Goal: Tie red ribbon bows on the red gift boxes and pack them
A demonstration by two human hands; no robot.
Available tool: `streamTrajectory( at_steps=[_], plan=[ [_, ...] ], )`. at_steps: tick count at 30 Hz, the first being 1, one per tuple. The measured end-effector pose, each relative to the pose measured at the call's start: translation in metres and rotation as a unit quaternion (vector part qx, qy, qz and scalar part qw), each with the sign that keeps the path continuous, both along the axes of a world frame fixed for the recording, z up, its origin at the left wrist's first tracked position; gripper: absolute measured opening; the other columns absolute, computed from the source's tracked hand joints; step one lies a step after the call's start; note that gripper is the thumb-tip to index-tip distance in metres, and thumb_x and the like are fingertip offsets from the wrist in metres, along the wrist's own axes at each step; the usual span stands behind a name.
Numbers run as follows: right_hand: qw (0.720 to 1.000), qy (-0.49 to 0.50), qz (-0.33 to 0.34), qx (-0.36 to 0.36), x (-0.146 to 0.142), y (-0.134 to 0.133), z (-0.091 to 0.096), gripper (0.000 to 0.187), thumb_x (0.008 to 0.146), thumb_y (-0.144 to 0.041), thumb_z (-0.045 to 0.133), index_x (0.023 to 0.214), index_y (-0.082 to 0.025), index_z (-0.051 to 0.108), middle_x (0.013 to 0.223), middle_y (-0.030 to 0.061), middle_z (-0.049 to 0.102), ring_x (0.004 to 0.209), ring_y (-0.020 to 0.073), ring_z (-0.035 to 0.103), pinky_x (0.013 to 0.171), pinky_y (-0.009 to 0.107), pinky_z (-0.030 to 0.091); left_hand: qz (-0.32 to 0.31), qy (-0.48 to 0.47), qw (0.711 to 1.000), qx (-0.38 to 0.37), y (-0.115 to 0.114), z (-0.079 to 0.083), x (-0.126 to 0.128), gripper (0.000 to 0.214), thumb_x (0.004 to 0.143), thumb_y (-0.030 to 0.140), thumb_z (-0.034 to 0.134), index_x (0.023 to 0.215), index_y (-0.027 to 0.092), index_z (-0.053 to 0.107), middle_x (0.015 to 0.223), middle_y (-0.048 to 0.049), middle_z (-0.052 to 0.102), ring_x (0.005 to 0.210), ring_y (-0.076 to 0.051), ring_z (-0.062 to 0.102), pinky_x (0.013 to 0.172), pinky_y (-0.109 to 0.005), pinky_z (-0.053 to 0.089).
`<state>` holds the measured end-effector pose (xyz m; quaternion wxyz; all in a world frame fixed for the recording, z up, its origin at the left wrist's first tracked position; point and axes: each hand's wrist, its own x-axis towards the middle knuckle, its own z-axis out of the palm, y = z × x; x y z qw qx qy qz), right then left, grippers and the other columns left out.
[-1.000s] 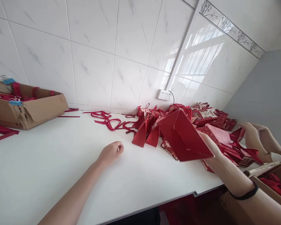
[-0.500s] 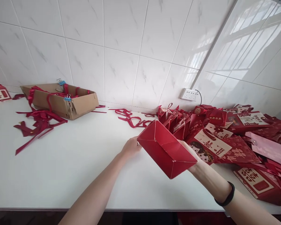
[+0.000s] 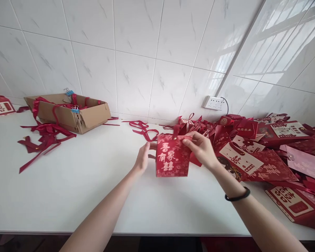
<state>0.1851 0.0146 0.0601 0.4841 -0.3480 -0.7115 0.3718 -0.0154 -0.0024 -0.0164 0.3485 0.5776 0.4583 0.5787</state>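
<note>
A small red paper gift bag with pale Chinese characters on its front stands upright in the air above the white table. At its top hangs a dark red ribbon handle with a small metal stud. My right hand pinches the bag's top right edge, thumb in front and fingers behind. Beside the left edge is my left hand, its fingers spread and reaching to or behind that edge. The left thumb stays off the bag; whether those fingertips touch it is hidden.
Many red gift bags are heaped at the right. A cardboard box holding ribbons stands back left, with loose red ribbons before it. More ribbon lies near the wall. A power strip is on the tiled wall.
The bag has turned from showing its red, panelled underside to showing its printed front, handle up. My right hand has moved to its top right edge, while the left hand's fingers have spread apart.
</note>
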Motion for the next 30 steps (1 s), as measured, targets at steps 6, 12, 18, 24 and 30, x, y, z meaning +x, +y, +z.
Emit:
streamTrajectory(
  at_steps=[6, 12, 18, 24, 30],
  plan=[
    [0.995, -0.059, -0.035, 0.069, -0.02, 0.013, -0.051, 0.027, 0.084, -0.046, 0.055, 0.083, -0.019, 0.057, 0.079, 0.004, 0.066, 0.075, 0.0194, 0.064, 0.066, 0.031, 0.054, 0.002, 0.039, 0.999, -0.021, -0.004, -0.002, 0.001, 0.039, 0.077, 0.047, 0.058, 0.103, 0.02, 0.048, 0.093, -0.0032, 0.067, 0.081, -0.018, 0.064, 0.073, -0.03, 0.052],
    [0.994, -0.045, -0.035, 0.096, -0.005, 0.01, -0.069, 0.04, 0.08, -0.043, 0.064, 0.111, -0.022, 0.05, 0.11, 0.0077, 0.062, 0.1, 0.0219, 0.062, 0.086, 0.038, 0.054, 0.018, 0.102, 0.995, 0.007, -0.008, -0.004, 0.006, 0.034, 0.075, 0.044, 0.061, 0.097, 0.021, 0.048, 0.09, -0.0011, 0.066, 0.081, -0.018, 0.064, 0.072, -0.028, 0.052],
    [0.977, -0.012, -0.05, 0.209, 0.002, -0.004, -0.047, 0.026, 0.079, -0.037, 0.068, 0.1, -0.025, 0.058, 0.098, 0.0047, 0.061, 0.093, 0.0194, 0.06, 0.083, 0.035, 0.051, -0.022, 0.16, 0.987, 0.021, -0.02, -0.002, 0.017, 0.029, 0.073, 0.04, 0.065, 0.09, 0.021, 0.051, 0.088, -0.0012, 0.064, 0.083, -0.018, 0.062, 0.075, -0.028, 0.051],
    [0.983, -0.011, -0.053, 0.174, 0.0, -0.014, -0.035, 0.011, 0.08, -0.034, 0.067, 0.082, -0.024, 0.062, 0.077, 0.0002, 0.061, 0.072, 0.0154, 0.058, 0.069, 0.029, 0.05, -0.035, 0.163, 0.986, 0.013, -0.023, -0.003, 0.022, 0.032, 0.073, 0.041, 0.065, 0.094, 0.021, 0.053, 0.094, -0.0028, 0.064, 0.087, -0.019, 0.062, 0.077, -0.03, 0.051],
    [0.983, -0.023, -0.034, 0.181, 0.002, -0.009, -0.036, 0.012, 0.088, -0.033, 0.055, 0.083, -0.023, 0.061, 0.084, 0.0028, 0.061, 0.081, 0.017, 0.059, 0.074, 0.03, 0.049, -0.032, 0.151, 0.988, 0.011, -0.023, -0.003, 0.023, 0.03, 0.073, 0.038, 0.066, 0.092, 0.021, 0.051, 0.089, -0.0007, 0.064, 0.084, -0.018, 0.062, 0.074, -0.028, 0.051]
  ],
)
